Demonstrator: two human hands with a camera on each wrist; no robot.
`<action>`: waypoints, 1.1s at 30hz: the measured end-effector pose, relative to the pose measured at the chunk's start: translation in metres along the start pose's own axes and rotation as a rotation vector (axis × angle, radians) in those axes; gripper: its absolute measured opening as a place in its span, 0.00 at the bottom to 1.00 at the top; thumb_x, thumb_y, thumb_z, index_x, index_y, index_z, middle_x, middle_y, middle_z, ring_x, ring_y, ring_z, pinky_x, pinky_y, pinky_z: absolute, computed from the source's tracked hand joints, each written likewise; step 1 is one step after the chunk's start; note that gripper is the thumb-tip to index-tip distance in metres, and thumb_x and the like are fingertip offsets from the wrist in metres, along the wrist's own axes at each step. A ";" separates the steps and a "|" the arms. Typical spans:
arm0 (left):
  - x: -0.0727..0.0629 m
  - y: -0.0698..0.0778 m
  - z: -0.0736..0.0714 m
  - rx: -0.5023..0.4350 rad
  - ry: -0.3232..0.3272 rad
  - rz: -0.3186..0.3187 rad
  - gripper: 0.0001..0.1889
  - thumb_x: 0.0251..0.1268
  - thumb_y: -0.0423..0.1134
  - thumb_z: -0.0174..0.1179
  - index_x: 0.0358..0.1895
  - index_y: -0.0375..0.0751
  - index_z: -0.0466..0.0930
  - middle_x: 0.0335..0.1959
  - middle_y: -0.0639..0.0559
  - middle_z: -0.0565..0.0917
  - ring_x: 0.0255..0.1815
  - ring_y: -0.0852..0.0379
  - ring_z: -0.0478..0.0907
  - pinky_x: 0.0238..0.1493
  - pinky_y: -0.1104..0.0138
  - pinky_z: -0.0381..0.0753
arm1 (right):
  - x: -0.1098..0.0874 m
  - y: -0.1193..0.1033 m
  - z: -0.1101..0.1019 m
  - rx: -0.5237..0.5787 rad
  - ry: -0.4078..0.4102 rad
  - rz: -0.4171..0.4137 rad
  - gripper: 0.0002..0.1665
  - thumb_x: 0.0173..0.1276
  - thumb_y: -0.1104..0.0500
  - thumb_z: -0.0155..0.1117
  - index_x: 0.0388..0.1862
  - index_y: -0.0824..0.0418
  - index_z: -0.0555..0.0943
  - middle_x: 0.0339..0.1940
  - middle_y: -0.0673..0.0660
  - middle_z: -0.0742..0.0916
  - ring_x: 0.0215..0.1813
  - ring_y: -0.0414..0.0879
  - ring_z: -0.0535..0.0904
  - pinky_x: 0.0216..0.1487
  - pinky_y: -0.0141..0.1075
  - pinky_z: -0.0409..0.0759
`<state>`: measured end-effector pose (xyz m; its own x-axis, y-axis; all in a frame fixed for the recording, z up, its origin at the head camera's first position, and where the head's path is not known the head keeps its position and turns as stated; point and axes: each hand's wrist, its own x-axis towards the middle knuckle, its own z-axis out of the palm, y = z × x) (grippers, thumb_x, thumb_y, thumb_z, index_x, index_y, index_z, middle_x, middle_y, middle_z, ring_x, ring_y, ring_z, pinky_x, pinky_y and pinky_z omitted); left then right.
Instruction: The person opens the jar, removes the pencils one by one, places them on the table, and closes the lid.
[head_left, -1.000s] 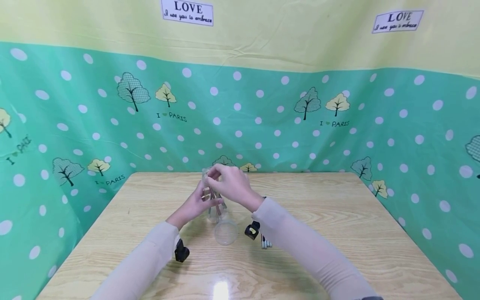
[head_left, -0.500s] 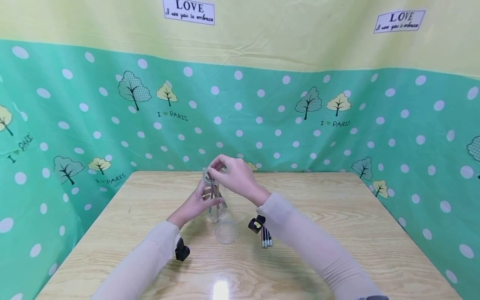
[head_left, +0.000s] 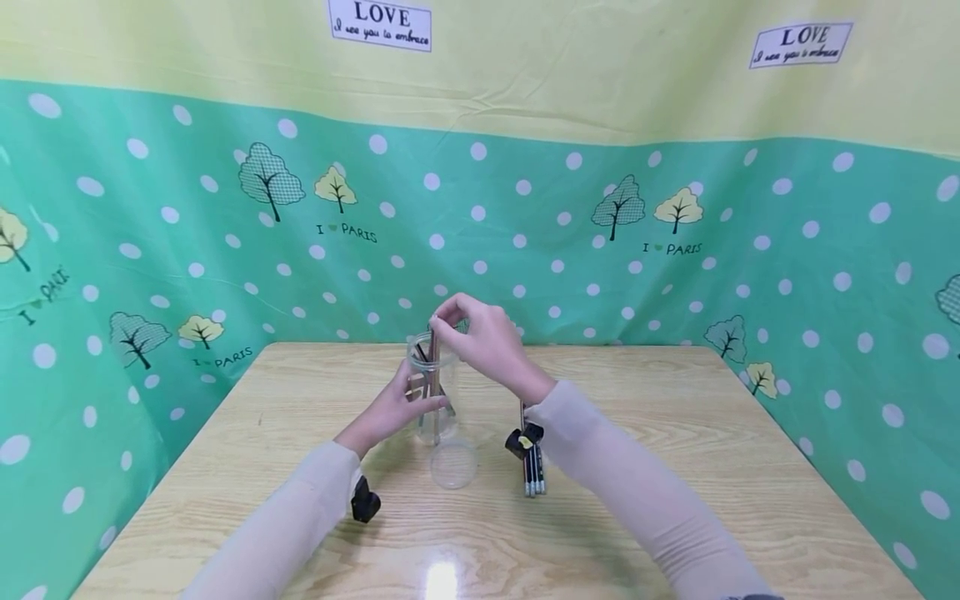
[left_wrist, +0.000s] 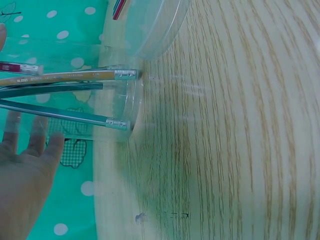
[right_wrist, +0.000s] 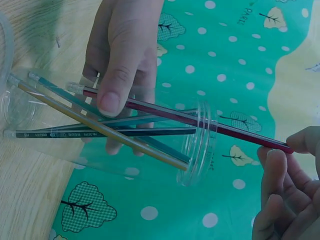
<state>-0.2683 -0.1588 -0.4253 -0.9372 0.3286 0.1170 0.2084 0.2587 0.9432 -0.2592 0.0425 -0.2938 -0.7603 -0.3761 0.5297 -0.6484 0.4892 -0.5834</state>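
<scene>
My left hand (head_left: 393, 412) grips the side of a clear, screw-necked plastic jar (head_left: 450, 383), which stands on the table with its mouth uncovered. Between thumb and fingers, my right hand (head_left: 491, 346) pinches the tip of a dark red pencil (right_wrist: 240, 134) above the jar's rim. Most of that pencil is inside the jar, and its eraser end is raised off the bottom. Leaning around it in the jar are several other pencils, among them a yellow one (right_wrist: 107, 127), a dark green one (right_wrist: 65, 134) and teal ones, eraser ends down.
A clear round lid (head_left: 453, 465) lies in front of the jar. To its right, several pencils (head_left: 533, 477) lie side by side on the wooden table (head_left: 675, 467), partly beneath the right wrist's camera. A polka-dot cloth (head_left: 525, 208) hangs behind the table.
My right hand has moved up and to the right from the jar's mouth. The red pencil's tip now shows above the rim. My left hand keeps its hold on the jar.
</scene>
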 end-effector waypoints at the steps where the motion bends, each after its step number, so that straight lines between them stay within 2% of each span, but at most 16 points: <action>1: 0.000 0.000 0.000 -0.001 0.002 -0.003 0.48 0.63 0.47 0.71 0.78 0.62 0.45 0.74 0.45 0.62 0.72 0.36 0.64 0.66 0.45 0.71 | 0.000 0.000 -0.001 0.009 0.009 0.001 0.10 0.75 0.49 0.61 0.44 0.53 0.82 0.37 0.45 0.87 0.27 0.38 0.81 0.26 0.34 0.79; 4: 0.001 -0.001 0.001 -0.004 -0.001 0.006 0.46 0.64 0.47 0.70 0.77 0.61 0.47 0.73 0.45 0.63 0.72 0.36 0.64 0.66 0.45 0.71 | 0.001 0.001 -0.006 0.028 0.038 0.002 0.10 0.75 0.49 0.61 0.44 0.53 0.82 0.37 0.45 0.87 0.22 0.39 0.80 0.21 0.35 0.79; 8: 0.001 -0.001 0.002 -0.011 -0.004 0.020 0.45 0.65 0.46 0.70 0.76 0.58 0.48 0.73 0.45 0.62 0.72 0.34 0.63 0.67 0.45 0.69 | 0.002 0.004 -0.012 0.064 0.086 -0.008 0.09 0.75 0.50 0.62 0.44 0.54 0.82 0.36 0.46 0.88 0.21 0.41 0.80 0.20 0.36 0.79; 14: 0.000 -0.002 0.001 -0.009 0.007 -0.010 0.46 0.63 0.48 0.71 0.76 0.63 0.48 0.74 0.46 0.62 0.73 0.35 0.61 0.68 0.43 0.66 | 0.002 0.007 -0.020 0.161 0.120 -0.005 0.08 0.75 0.53 0.62 0.44 0.56 0.81 0.35 0.47 0.87 0.19 0.48 0.80 0.21 0.38 0.80; 20: 0.000 -0.002 0.002 -0.006 0.013 -0.016 0.46 0.62 0.49 0.71 0.76 0.63 0.48 0.74 0.44 0.63 0.74 0.33 0.59 0.69 0.41 0.64 | 0.003 0.010 -0.029 0.193 0.183 -0.037 0.07 0.75 0.55 0.62 0.44 0.58 0.81 0.37 0.52 0.87 0.18 0.49 0.78 0.20 0.39 0.81; 27: -0.002 -0.001 0.003 0.014 0.012 -0.011 0.45 0.63 0.48 0.71 0.76 0.57 0.49 0.77 0.40 0.58 0.74 0.30 0.57 0.70 0.40 0.61 | 0.004 0.014 -0.038 0.234 0.258 -0.056 0.09 0.75 0.55 0.62 0.45 0.60 0.80 0.38 0.53 0.87 0.17 0.50 0.76 0.18 0.38 0.79; 33: -0.003 0.000 0.003 0.010 0.012 -0.016 0.44 0.64 0.47 0.70 0.76 0.55 0.50 0.76 0.39 0.58 0.74 0.29 0.56 0.70 0.39 0.60 | 0.004 0.012 -0.047 0.265 0.303 -0.064 0.11 0.76 0.55 0.62 0.46 0.63 0.80 0.39 0.62 0.87 0.14 0.48 0.74 0.17 0.36 0.77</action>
<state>-0.2648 -0.1572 -0.4268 -0.9436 0.3137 0.1053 0.1960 0.2733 0.9417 -0.2685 0.0841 -0.2695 -0.6977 -0.1309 0.7043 -0.7118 0.2374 -0.6610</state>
